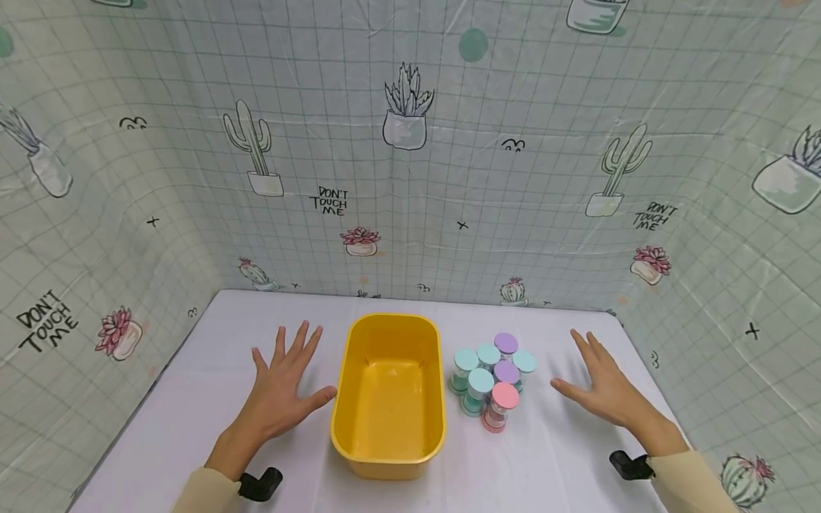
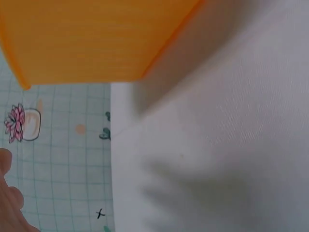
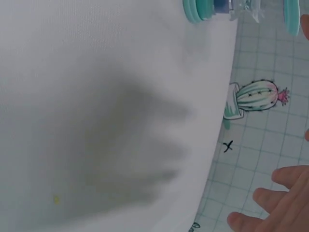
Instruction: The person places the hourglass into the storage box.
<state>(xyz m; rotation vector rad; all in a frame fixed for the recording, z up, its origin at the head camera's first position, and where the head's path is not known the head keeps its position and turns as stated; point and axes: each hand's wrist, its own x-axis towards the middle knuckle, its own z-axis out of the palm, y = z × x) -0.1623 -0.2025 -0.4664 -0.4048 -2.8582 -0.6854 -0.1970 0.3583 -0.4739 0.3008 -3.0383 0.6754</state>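
A yellow rectangular tub (image 1: 388, 459) with rounded corners stands on the white table, nothing inside it. My left hand (image 1: 282, 392) hovers at its left side, fingers spread, the thumb near the rim; whether they touch I cannot tell. To the tub's right stands a cluster of several small clear jars with coloured lids: turquoise-lidded ones such as this jar (image 1: 479, 392), two with purple lids (image 1: 506, 343), and a pink-lidded jar (image 1: 500, 407) at the front. Right of the cluster my right hand (image 1: 603, 388) is held above the table, fingers extended, holding nothing.
A white cloth covers the table (image 1: 545, 456). Grid-patterned fabric (image 1: 449, 178) with plant drawings rises at the back and both sides. Each wrist wears a black device (image 1: 261, 484). In the right wrist view a turquoise-lidded jar (image 3: 292, 17) shows at the top edge.
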